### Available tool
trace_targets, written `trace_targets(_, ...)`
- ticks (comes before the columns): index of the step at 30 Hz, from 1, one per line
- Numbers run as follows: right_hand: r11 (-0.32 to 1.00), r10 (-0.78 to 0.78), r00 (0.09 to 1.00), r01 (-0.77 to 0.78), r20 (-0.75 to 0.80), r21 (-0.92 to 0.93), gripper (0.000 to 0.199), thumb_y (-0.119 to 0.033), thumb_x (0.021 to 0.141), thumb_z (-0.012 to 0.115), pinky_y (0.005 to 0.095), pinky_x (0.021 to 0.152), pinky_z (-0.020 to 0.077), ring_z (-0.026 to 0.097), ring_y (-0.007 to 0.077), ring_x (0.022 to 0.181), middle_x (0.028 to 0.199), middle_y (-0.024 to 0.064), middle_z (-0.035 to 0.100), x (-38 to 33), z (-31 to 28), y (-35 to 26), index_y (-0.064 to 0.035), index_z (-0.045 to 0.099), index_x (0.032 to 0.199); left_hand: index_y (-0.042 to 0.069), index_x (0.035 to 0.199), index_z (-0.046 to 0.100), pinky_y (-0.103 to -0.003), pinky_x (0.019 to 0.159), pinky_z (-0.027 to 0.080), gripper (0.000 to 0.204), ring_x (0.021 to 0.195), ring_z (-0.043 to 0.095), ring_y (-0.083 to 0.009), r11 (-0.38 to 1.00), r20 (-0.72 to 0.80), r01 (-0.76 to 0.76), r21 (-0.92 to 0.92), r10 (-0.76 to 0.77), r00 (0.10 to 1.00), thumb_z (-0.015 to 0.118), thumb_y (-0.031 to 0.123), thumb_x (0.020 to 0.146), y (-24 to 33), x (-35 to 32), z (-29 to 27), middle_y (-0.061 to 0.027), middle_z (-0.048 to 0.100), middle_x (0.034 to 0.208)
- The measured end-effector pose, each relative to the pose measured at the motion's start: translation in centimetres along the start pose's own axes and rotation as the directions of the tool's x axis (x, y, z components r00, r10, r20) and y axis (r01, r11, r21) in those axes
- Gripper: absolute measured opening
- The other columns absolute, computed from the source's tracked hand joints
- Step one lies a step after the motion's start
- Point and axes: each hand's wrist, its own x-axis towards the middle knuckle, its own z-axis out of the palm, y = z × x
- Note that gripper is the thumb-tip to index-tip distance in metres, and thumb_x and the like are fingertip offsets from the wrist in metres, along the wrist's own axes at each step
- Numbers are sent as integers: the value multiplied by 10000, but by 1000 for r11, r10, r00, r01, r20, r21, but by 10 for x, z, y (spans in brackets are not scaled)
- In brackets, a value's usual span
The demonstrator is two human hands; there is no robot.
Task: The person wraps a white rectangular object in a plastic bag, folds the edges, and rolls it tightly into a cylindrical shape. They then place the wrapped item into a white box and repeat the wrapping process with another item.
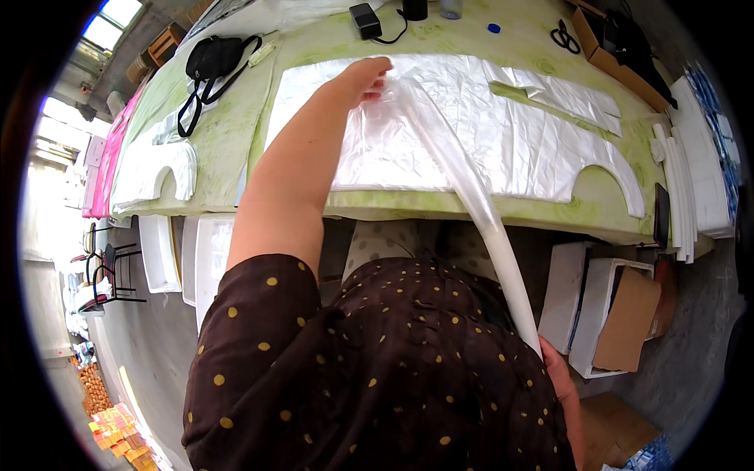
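On the table lies a flat stack of shiny white plastic sheets with an arched cutout at the right and a strip-like arm. A long white tube wrapped in clear plastic film slants from the stack down past the table edge to my right side. My left hand is over the far part of the stack, its fingers curled on the film beside the tube's far end. My right hand is closed round the tube's near end by my hip, partly hidden by my dotted top.
A green patterned cloth covers the table. On it are a black bag, a black power adapter, a blue cap, black scissors and an open carton. White boxes stand below at the right.
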Motion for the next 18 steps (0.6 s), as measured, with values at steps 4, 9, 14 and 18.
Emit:
trace_targets(4,1000,15,1000,-15,-13,1,803,96,695,558,264,965,442,558,134,1143,1300,28,570,-1,-5,1,-36,442,1478,88,1314,584,-314,946,479,515,1118,581,-190,807,23,-451,382,479,877,633,114,802,-18,-20,-22,-55,623,1250)
trace_targets(9,998,38,999,-39,-15,-39,819,85,678,563,253,843,482,584,108,993,1203,6,592,7,-9,-11,-44,445,1479,201,1439,500,-325,1011,439,707,1237,516,-207,627,237,-623,468,590,772,584,11,764,-49,-45,-18,-40,575,1346)
trace_targets(14,996,58,998,-58,-12,-67,816,73,684,573,251,835,482,583,101,975,1187,3,592,6,-4,-25,-46,443,1480,157,1203,692,-305,920,491,361,1114,596,-175,540,226,-608,582,610,759,689,103,846,-44,-24,-22,-49,598,1302)
trace_targets(18,996,29,999,-31,-16,-84,805,64,691,583,255,896,465,576,105,1045,1222,4,591,4,-1,-21,-51,450,1477,108,1019,736,-306,933,510,148,1072,625,-160,631,237,-498,595,454,859,717,175,889,-25,-16,-31,-37,652,1212)
